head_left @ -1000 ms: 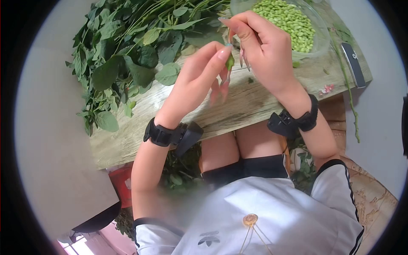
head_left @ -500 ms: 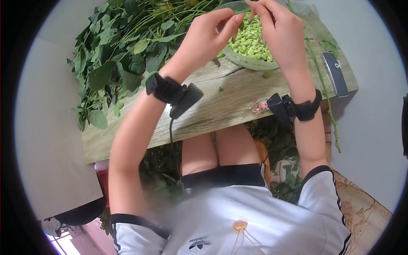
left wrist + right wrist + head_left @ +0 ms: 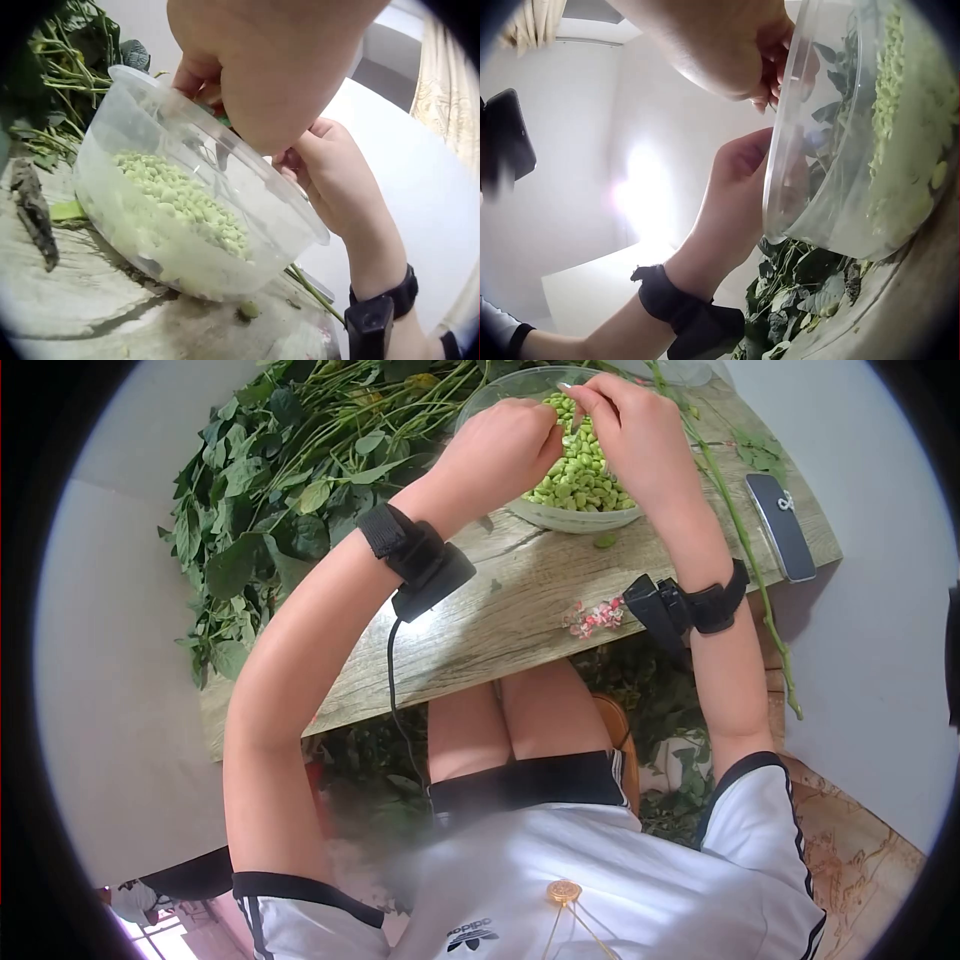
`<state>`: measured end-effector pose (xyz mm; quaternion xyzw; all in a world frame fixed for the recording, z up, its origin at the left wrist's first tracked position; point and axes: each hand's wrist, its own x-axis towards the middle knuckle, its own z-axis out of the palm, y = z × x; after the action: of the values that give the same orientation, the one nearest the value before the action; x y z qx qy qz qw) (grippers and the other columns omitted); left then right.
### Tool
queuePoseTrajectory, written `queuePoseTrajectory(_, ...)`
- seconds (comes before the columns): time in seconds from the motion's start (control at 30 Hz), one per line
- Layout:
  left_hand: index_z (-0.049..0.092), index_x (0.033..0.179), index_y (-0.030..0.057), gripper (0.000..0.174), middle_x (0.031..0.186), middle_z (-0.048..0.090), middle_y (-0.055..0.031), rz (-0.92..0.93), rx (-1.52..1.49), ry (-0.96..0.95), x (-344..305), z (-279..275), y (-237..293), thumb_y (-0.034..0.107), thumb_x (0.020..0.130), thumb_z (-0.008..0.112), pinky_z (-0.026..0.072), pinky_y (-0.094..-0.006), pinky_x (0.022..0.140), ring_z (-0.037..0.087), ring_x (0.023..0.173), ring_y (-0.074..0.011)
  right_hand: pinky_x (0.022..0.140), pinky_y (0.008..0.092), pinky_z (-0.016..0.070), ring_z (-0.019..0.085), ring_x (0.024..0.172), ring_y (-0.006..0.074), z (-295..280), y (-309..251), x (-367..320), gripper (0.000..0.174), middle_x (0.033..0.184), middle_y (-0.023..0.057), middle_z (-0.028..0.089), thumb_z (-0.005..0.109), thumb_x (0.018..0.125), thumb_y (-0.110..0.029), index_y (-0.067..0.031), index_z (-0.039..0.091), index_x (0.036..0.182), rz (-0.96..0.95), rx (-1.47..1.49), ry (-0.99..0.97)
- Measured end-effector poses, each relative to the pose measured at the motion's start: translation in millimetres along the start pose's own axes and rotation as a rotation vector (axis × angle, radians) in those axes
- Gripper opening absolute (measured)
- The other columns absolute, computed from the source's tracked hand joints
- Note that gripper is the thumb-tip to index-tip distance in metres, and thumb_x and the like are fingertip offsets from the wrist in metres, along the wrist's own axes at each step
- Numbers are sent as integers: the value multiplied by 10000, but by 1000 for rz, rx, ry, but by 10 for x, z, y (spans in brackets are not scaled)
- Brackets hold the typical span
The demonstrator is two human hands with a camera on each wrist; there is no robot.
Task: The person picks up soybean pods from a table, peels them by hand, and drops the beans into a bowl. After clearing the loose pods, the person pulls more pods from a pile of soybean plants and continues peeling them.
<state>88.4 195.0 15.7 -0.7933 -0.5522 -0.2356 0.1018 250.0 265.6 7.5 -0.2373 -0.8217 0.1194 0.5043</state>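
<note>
Two bare hands are raised over the bowl (image 3: 572, 520), fingertips close together above its mouth. The left hand (image 3: 505, 450) is bent at the wrist, back uppermost, its fingers curled inward. A small spot of green shows beneath those fingers in the left wrist view; whether it is gripped cannot be told. The right hand (image 3: 645, 445) has thumb and forefinger bent toward the left; whether they grasp anything cannot be told either.

The bowl is clear plastic and stands upright on the bench (image 3: 490, 600). The beans (image 3: 580, 480), pale green, lie inside the bowl, below its rim. One green piece (image 3: 605, 541) lies on the bench just beside the bowl, on the person's side.

Leafy stalks (image 3: 290, 480) are heaped to the left of the bowl. A brown withered piece (image 3: 34, 214) lies on the bench, also left of the bowl. To its right a long green stem (image 3: 768, 610) runs past the bench edge, with a phone (image 3: 782, 530) beyond it. A pink-and-white item (image 3: 595, 618) lies nearer the person than the bowl. Black straps (image 3: 718, 608) with camera units circle both wrists.
</note>
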Motion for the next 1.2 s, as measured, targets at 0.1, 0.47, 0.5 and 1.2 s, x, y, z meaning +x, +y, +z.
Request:
queuePoseTrajectory(0.1,628,836,15,230,809,645,-133,16,31,23,17,0,-7,205,939,550,512,-446,694,623,829,-328,651,455,486,622,754,398,-44,-1,-7,313,738,201,630,596,951,-277,4,622,816,72,7,-46)
queuePoseTrajectory(0.47,543,911,19,344,671,399,-18,-267,-548,121,86,-36,187,316,1057,448,356,-290,571,366,623,-105,550,331,433,534,554,175,73,81,28,370,631,61,548,449,1013,-291,-5,552,802,424,622,-301)
queuePoseTrajectory(0.5,539,907,17,358,663,389,-16,-276,-550,134,97,-23,228,325,1060,439,351,-293,564,355,613,-108,542,318,419,523,562,131,69,45,5,359,618,31,517,443,1015,-274,-11,549,795,527,755,-286)
queuePoseTrajectory(1.2,632,769,12,218,666,613,-146,-169,-227,-14,-8,-88,162,179,906,603,463,-426,578,599,630,-345,631,474,471,597,692,434,68,-50,79,335,705,227,613,535,978,-266,19,614,820,184,121,27)
